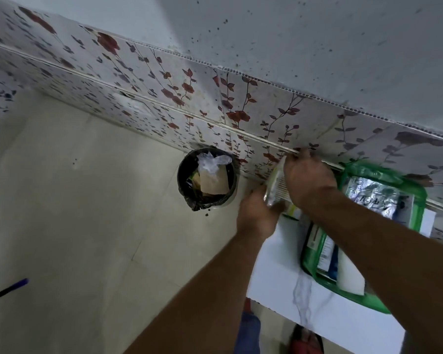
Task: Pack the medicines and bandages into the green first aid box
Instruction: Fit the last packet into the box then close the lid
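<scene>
- My left hand (257, 217) and right hand (308, 181) met over the bench's (279, 274) far left corner, both closed on one flat medicine packet (276, 183).
- The left fingers pinched the packet's lower end; the right hand's fingers wrapped over its upper end, close to the wall (164, 80).
- The packet's long axis ran from the left hand up toward the wall, leaning a little right. It showed pale ribbed lines and a yellow-green edge; any print on it was too blurred to read.
- The green first aid box (420, 200) lay open on the white, marble-veined bench to the right of the hands, its far half against the flowered wall.
- In that far half sat a silver foil pack (376, 195) with dark handwritten-looking marks I could not make out.
- The near half (308, 261) held upright cartons: one green-and-white (313, 236), a barcode on another, plus a white roll or pad (349, 274) toward the near edge. No brand was legible.
- Another small box (292, 212) lay on the bench right under the hands, partly hidden.
- On the floor (74, 226) left of the bench stood a black-lined waste bin (206, 180) with paper and plastic in it.
</scene>
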